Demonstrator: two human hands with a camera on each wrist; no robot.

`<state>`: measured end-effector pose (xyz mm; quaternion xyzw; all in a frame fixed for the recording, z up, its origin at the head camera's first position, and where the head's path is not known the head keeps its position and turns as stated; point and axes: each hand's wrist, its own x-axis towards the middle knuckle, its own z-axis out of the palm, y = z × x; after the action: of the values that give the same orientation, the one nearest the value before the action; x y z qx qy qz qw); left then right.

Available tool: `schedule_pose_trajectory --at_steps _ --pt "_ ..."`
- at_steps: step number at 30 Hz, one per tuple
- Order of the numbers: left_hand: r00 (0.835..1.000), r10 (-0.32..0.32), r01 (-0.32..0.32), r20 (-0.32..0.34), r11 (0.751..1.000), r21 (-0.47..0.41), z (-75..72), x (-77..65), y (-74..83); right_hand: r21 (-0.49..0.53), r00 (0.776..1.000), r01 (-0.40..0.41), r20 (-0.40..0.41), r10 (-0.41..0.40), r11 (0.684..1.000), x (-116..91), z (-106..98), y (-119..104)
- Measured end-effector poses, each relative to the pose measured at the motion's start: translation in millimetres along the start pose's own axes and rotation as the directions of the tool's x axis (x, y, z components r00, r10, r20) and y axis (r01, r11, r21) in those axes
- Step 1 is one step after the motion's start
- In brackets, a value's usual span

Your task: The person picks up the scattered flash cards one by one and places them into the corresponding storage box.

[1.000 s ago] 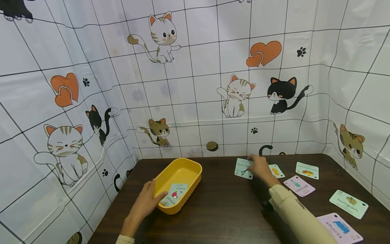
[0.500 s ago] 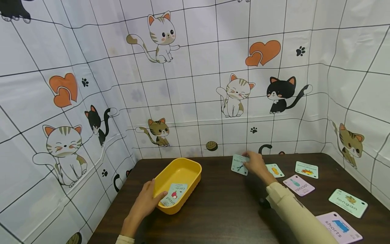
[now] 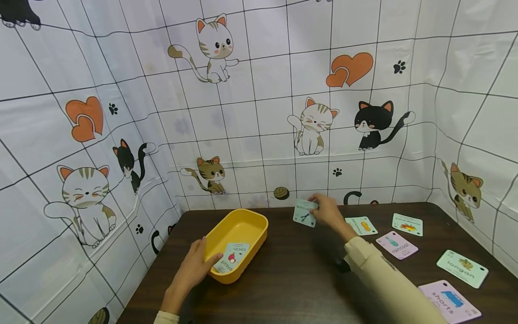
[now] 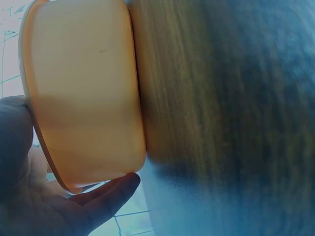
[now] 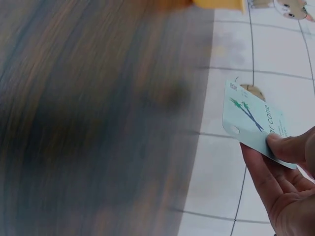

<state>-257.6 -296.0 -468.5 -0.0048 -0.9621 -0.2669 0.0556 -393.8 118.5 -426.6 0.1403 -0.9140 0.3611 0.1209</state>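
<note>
My right hand [image 3: 328, 211] pinches a pale green picture card [image 3: 304, 213] between thumb and fingers, above the far part of the table. In the right wrist view the card [image 5: 251, 118] shows a plant drawing and the partly covered word "cane". On the left side of the table, my left hand [image 3: 193, 265] grips the near end of a yellow plastic tray [image 3: 259, 234], thumb over the rim and fingers against the outside, as the left wrist view also shows. Inside the tray lies a pale green card [image 3: 232, 257] reading "pitaya"; whether others lie beneath it I cannot tell.
Spread over the right side of the dark wooden table [image 3: 291, 279] are a card with an orange fruit [image 3: 361, 226], a pale green card [image 3: 407, 224], a purple "raincoat" card [image 3: 397, 245], a "longan" card [image 3: 462, 268] and a "shorts" card [image 3: 450, 300]. Cat-print sheeting [image 3: 267, 112] hangs behind.
My right hand has moved left with the green card, toward the yellow tray, uncovering more of the orange-fruit card. The left hand and tray have stayed in place.
</note>
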Motion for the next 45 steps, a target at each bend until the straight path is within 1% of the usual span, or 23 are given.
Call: schedule_pose_trajectory --at_steps 9,16,21,27,33,40,45 --pt "1.0 -0.007 0.007 -0.001 1.0 0.0 1.9 0.9 -1.7 0.06 1.0 0.004 0.017 -0.005 0.998 6 7 -22" --pt "1.0 -0.001 0.001 0.0 1.0 -0.002 0.0 1.3 0.2 0.065 1.0 0.023 0.008 -0.024 0.998 9 12 -44" --pt "1.0 0.005 -0.005 0.001 1.0 -0.006 -0.6 0.4 0.6 0.091 0.999 0.04 0.033 -0.043 0.995 8 18 -57" --pt "1.0 0.009 -0.009 -0.002 1.0 -0.006 -0.2 0.3 1.1 0.136 0.998 0.058 0.032 -0.063 0.989 6 25 -72" --pt "1.0 0.012 -0.012 -0.001 1.0 -0.007 -0.2 -0.7 2.3 0.168 0.997 0.037 0.054 -0.047 0.985 3 31 -84" --pt "1.0 0.013 -0.013 -0.002 1.0 -0.006 -1.4 -1.4 3.3 0.196 0.998 0.036 0.044 -0.045 0.98 1 41 -94" --pt "1.0 0.01 -0.01 -0.002 1.0 -0.009 -2.3 -1.9 4.9 0.219 0.997 0.02 0.074 -0.037 0.975 -1 50 -101"
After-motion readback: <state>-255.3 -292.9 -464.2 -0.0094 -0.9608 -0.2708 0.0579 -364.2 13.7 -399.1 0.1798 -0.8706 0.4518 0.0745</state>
